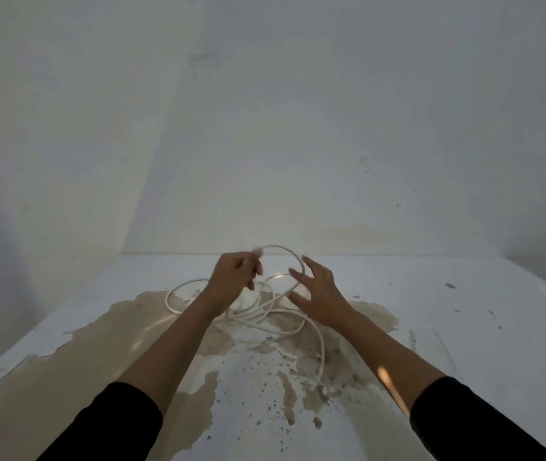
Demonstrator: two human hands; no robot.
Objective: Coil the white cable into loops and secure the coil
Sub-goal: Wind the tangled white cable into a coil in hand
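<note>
The left hand (235, 277) is closed, fingers curled in, pinching the white cable (255, 316) just short of its end; that end pokes out above the knuckles, too blurred to tell whether it carries a plug. From this grip the cable rises in one arch that swings over to the right and comes down against the right hand (318, 294). That hand is wide open, fingers fanned and thumb low, and the arch runs across the fingertips; it looks to touch them, though no finger is wrapped round it. So the raised loop spans the gap between the two hands, running left to right, with the left hand as its anchor and the right hand nearest the falling side. Everything else lies below and toward the person: a loose tangle of crossing turns on the table (464, 327), one round loop out to the left beyond the left wrist, and one long strand trailing down toward the near edge over the patch where the white paint has peeled off. To my eye the coiling is barely begun, and the next move depends on the right hand closing on that falling side.
</note>
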